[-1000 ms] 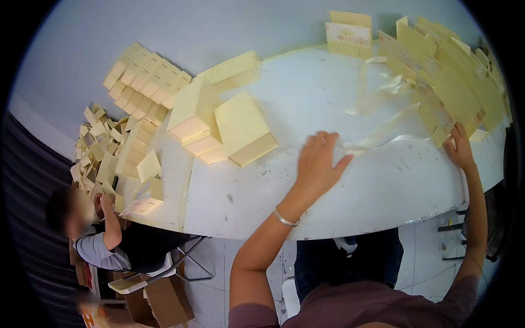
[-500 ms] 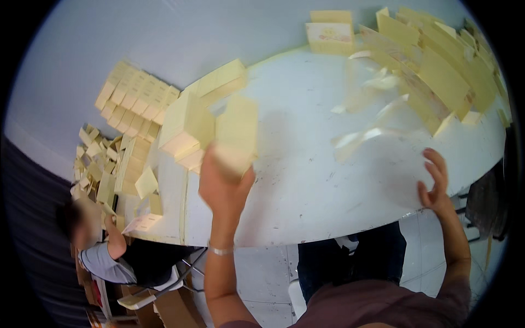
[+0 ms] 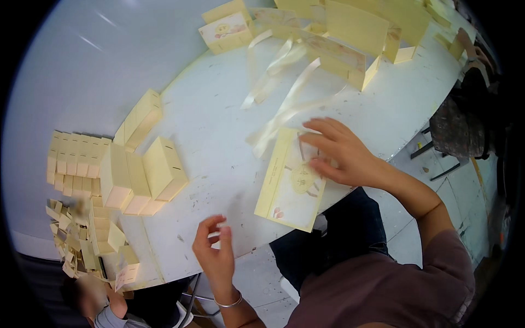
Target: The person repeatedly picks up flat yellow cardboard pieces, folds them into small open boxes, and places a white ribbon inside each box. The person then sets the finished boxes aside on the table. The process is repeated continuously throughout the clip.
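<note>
Right hand [image 3: 342, 156]: fingers spread flat, pressing on a pale yellow card [image 3: 291, 188].
Left hand [image 3: 214, 254]: fingers loosely curled, holding nothing, hovering over the tabletop [image 3: 219, 142] edge.
Card: lay flat at the tabletop's near edge.
Nearby: cream ribbons [image 3: 284, 98]; folded boxes [image 3: 139, 175] further left.

Showing pale yellow with a cartoon figure print: flat box [image 3: 291, 183]. Lying cream at twelve o'clock: ribbons [image 3: 284, 90]. Standing plain pale yellow at nine o'clock: folded boxes [image 3: 139, 175]. Staying scuffed white: table [image 3: 219, 136].
</note>
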Available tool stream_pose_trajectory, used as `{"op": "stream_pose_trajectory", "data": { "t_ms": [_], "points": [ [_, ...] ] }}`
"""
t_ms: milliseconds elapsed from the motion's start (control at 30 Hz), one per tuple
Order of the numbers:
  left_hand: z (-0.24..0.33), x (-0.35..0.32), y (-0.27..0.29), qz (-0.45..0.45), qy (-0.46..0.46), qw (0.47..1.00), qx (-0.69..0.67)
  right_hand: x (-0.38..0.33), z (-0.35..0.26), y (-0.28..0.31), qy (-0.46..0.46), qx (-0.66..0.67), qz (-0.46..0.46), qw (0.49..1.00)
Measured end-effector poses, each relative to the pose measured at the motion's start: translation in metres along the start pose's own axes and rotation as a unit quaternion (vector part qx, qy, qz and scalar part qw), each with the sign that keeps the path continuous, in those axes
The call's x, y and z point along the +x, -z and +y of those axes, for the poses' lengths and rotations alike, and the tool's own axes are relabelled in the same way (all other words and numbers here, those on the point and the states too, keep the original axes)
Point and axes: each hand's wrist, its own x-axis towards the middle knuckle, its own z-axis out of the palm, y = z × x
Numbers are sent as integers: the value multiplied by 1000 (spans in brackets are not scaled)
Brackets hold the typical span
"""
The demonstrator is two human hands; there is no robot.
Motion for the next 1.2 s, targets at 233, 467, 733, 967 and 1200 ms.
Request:
{"op": "stream_pose_trajectory", "data": {
  "t_ms": [233,467,733,967,1200],
  "points": [
    [33,-2,-60,-119,-311,908,254,53,-4,-3,100,-120,-189,969],
    [28,44,-47,37,-199,952,231,43,-8,36,-143,-8,-309,940],
    [84,65,-77,-222,-71,907,350,-10,-10,-9,-140,335,-164,917],
    [94,99,-91,-333,-59,847,411,-7,-46,-23,-12,20,-43,999],
    [75,129,-52,-333,0,931,146,-18,-50,-22,1,-69,-72,995]
  ]
}}
